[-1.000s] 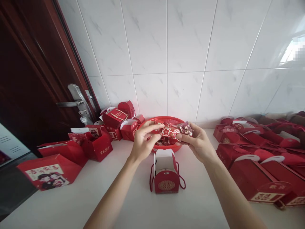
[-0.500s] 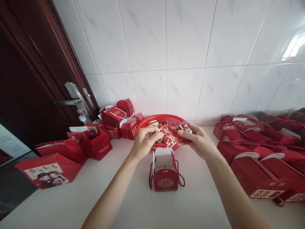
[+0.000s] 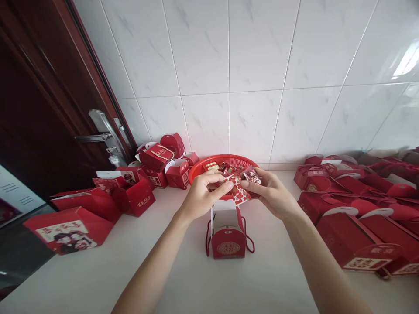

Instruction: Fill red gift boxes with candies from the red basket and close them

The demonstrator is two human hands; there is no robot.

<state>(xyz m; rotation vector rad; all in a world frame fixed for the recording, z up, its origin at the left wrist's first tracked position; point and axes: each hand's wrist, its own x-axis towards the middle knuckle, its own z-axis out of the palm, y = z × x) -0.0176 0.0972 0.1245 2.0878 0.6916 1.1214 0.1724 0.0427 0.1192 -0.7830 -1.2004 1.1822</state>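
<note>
My left hand (image 3: 204, 194) pinches a red-and-white patterned packet (image 3: 240, 195) between thumb and fingers. Close beside it, my right hand (image 3: 273, 192) is closed on a dark red wrapped candy (image 3: 252, 176); other wrappers under its thumb are partly hidden. Both hands are above the front rim of a red plastic basket (image 3: 195, 171), where several wrapped candies (image 3: 229, 168) lie. Just below the hands stands a small red gift box (image 3: 228, 246), its top open, showing a white inside, with dark red cord handles at both sides.
Several red gift boxes (image 3: 178, 172) are piled at the back left, with open ones (image 3: 135, 198) nearer. Rows of red boxes (image 3: 353, 240) fill the right side of the white table (image 3: 183, 279). A tiled wall (image 3: 255, 122) rises behind; a dark door (image 3: 49, 87) is at left.
The patterned packet has shifted slightly right and lies closer to the right hand. Both hands have come nearer together, still holding their wrapped pieces. The view has tilted slightly.
</note>
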